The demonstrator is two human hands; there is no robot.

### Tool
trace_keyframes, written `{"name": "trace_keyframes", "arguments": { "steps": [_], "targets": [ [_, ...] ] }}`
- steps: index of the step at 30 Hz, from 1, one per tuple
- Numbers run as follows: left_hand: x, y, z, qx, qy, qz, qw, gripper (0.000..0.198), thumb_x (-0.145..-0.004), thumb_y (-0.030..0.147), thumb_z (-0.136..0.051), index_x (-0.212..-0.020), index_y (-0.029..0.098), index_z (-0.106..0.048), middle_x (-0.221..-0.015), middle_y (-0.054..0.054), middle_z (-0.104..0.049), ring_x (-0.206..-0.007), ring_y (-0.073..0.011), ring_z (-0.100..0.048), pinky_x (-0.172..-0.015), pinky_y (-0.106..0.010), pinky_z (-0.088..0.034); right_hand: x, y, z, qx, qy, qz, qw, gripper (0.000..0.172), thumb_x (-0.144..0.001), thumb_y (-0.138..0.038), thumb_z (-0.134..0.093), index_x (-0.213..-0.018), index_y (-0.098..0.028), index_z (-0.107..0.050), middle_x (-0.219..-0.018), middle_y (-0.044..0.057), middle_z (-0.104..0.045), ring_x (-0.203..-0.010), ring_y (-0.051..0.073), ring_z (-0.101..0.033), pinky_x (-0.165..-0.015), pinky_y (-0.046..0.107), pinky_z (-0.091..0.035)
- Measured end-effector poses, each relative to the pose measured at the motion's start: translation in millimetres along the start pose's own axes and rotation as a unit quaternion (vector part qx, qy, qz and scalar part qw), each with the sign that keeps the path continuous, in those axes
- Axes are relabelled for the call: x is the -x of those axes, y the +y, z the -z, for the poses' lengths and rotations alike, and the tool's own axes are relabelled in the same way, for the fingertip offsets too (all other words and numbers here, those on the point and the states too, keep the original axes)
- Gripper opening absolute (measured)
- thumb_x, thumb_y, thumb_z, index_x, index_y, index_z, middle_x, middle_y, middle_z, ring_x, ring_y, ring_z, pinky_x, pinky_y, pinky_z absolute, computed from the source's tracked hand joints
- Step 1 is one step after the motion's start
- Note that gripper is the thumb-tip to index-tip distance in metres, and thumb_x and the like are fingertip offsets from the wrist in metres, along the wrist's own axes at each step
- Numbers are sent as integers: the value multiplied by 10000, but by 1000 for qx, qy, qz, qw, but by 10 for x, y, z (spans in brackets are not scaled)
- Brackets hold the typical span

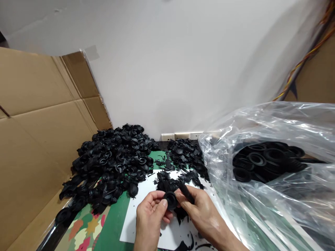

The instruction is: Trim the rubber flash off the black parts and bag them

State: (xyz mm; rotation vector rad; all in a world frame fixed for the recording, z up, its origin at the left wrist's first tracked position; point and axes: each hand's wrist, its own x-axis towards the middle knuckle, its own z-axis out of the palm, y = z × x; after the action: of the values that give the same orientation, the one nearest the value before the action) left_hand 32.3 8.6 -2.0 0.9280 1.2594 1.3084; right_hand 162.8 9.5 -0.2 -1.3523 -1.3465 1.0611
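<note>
A round black rubber part [170, 201], with a ring-shaped rim facing me, is pinched between the thumb and fingers of my left hand [152, 212]. My right hand [195, 205] is closed around a dark, stick-like object [187, 194], and its fingertips touch the right side of the rubber part. I cannot make out what the stick-like object is, nor its tip. Beneath both hands lies a white sheet [131, 223], strewn with black scraps [187, 244]. Just beyond my fingers, a small heap of black ribbed pieces [167, 179] rests on the sheet.
A large pile of black rubber parts [112, 160] covers the left, beside a cardboard panel [44, 115]. Black scraps [185, 151] are heaped near wall sockets [196, 135]. At right, a clear plastic bag [222, 167] contains several black ringed parts [274, 156]. A green surface [113, 219] lies underneath.
</note>
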Motion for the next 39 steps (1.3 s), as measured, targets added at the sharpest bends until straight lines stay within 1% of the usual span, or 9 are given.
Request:
{"name": "trace_keyframes", "arguments": {
  "steps": [7,12,15,21,27,30,33,35,39],
  "targets": [
    [-26,-1,-21,1,11,19,1000,153,-523,132,-722,-664,126,-661,-532,-2,-632,-422,-100,-565,-406,-178,-419,-2,-23,-21,0,-2,-30,1000,249,-725,-392,-461,-575,-193,-468,-555,-13,-485,-569,161,-449,-525,259,-339],
    [-81,27,-21,-17,3,43,999,162,-522,141,-720,-644,139,-613,-492,22,-608,-363,-79,-527,-369,-167,-375,20,4,-65,-2,-10,-12,1000,263,-756,-388,-428,-583,-193,-464,-565,-9,-490,-567,157,-441,-520,258,-335],
    [-85,74,-41,-29,1,57,998,155,-526,163,-708,-611,146,-579,-442,37,-579,-329,-72,-491,-350,-165,-345,38,-7,-93,-16,-8,-23,1000,257,-736,-390,-470,-564,-198,-464,-530,-16,-499,-540,154,-453,-503,251,-337],
    [-36,87,-137,4,34,54,998,134,-492,124,-644,-616,138,-594,-423,32,-586,-337,-83,-488,-363,-184,-364,40,15,-132,-22,33,-40,998,232,-694,-383,-477,-558,-195,-492,-534,9,-542,-540,174,-492,-506,269,-378],
    [-29,74,-195,16,33,68,997,135,-485,45,-582,-584,133,-606,-406,38,-580,-356,-68,-477,-377,-165,-361,63,39,-164,-19,48,-36,998,220,-692,-356,-487,-564,-183,-534,-541,27,-580,-549,185,-517,-520,283,-399],
    [-22,82,-132,23,12,86,996,165,-497,44,-633,-646,113,-644,-443,17,-614,-373,-88,-516,-391,-186,-401,60,31,-148,-38,57,-34,997,213,-685,-344,-507,-555,-181,-551,-526,20,-590,-539,183,-529,-515,279,-406],
    [-15,87,-10,60,-47,103,992,258,-523,111,-759,-768,85,-683,-582,-41,-689,-480,-126,-608,-457,-209,-473,46,15,-107,-84,54,-54,994,165,-656,-298,-534,-554,-176,-573,-517,9,-604,-541,180,-550,-526,272,-423],
    [-17,81,71,83,-81,106,988,309,-528,174,-820,-792,79,-691,-630,-64,-709,-539,-139,-642,-483,-199,-491,37,5,-89,-115,36,-63,991,118,-632,-250,-541,-557,-171,-585,-527,6,-617,-548,178,-566,-542,268,-434],
    [-35,43,166,90,-89,126,984,366,-494,251,-870,-773,81,-704,-614,-75,-715,-546,-143,-658,-485,-180,-499,28,8,-101,-151,11,-64,986,102,-634,-218,-546,-556,-168,-588,-532,2,-613,-552,169,-566,-554,262,-430]
  ]
}}
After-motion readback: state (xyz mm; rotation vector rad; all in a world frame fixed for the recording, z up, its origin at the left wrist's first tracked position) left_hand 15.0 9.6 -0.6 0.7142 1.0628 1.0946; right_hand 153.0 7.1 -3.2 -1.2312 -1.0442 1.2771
